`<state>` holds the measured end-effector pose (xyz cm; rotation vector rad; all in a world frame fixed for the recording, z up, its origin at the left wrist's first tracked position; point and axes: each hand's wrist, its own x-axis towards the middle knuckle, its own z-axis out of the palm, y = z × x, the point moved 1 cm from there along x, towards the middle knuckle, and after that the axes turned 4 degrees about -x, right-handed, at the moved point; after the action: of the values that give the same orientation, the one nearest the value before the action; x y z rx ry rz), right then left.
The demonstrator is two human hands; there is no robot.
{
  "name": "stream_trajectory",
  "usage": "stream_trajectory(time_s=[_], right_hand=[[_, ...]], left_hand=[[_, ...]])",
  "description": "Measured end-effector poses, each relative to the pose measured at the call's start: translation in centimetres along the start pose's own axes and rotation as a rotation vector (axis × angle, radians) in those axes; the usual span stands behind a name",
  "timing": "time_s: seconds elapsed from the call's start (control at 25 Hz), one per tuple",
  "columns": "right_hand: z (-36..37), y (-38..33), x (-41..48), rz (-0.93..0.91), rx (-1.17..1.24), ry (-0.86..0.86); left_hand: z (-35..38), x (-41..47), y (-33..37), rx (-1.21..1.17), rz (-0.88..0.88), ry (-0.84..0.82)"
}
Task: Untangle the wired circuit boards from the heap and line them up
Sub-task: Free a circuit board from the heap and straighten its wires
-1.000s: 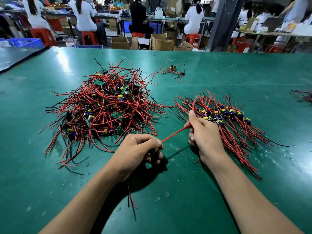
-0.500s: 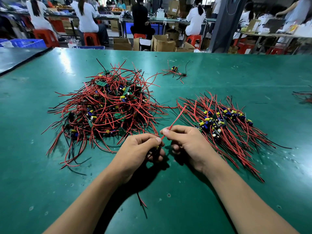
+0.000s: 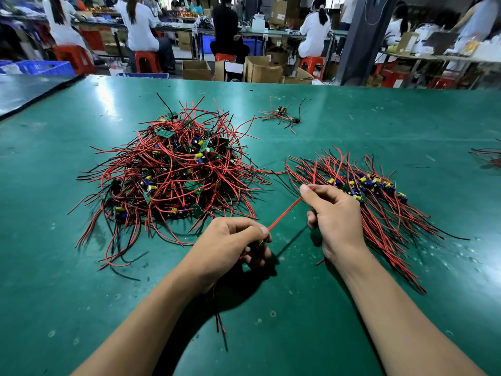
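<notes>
Left hand point(image 3: 230, 244) grips a circuit board point(image 3: 260, 242) (mostly hidden), right hand point(image 3: 332, 213) pinches its red wire point(image 3: 284, 214) taut

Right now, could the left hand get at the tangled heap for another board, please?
Likely yes for reach: the heap lies just ahead of the left hand, only bare table between. But that hand grips a small board whose red wire the right hand pinches, so it must let go first.
</notes>
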<state>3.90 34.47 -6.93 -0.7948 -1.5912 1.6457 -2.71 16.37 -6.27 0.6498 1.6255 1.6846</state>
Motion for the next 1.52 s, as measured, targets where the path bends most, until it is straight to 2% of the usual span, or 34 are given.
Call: stream_trajectory(time_s=[0.16,0.28,0.36,0.4,0.56,0.72,0.88,1.0,1.12,1.2,1.36,1.52], right_hand=[[0.3,0.1,-0.3,0.085,0.083,-0.042],[1.1,0.0,-0.9,0.169,0.174,-0.163],[1.6,0.2,-1.5,0.191,0.118,-0.264],[1.8,0.3,-1.9,0.16,0.034,-0.325],[2.3,0.2,-3.5,-0.202,-0.476,-0.558],[2.9,0.0,-4.5,-0.29,-0.458,-0.526],[3.1,-0.3,-5.2,-0.38,-0.326,-0.45],[3.4,-0.6,-5.2,-0.251,-0.124,-0.46],[3.3,-1.2,-4.8,-0.04,0.147,-0.583],[2.9,-1.6,-4.7,0.068,0.232,-0.695],[2.4,-1.9,-4.9,0.141,0.199,-0.871],[2.4,-1.9,-4.8,0.165,0.097,-0.852]], left_hand=[[-0.1,-0.1,0.2,-0.02,-0.022,0.014],[0.0,-0.2,0.5,-0.137,-0.024,0.059],[0.1,-0.1,0.7,-0.216,0.003,0.087],[0.1,-0.1,0.9,-0.243,0.024,0.103],[-0.3,-0.1,1.6,-0.253,0.166,0.199],[-0.5,-0.2,1.9,-0.174,0.238,0.276],[-0.8,-0.2,1.9,-0.317,0.176,0.32],[-1.0,-0.3,2.0,-0.428,0.133,0.255],[-1.2,-0.3,2.0,-0.49,0.075,0.121],[-1.5,-0.2,1.8,-0.554,0.018,0.051],[-1.3,-0.3,1.7,-0.61,-0.155,-0.032],[-0.9,-0.6,1.7,-0.493,-0.23,-0.045]])
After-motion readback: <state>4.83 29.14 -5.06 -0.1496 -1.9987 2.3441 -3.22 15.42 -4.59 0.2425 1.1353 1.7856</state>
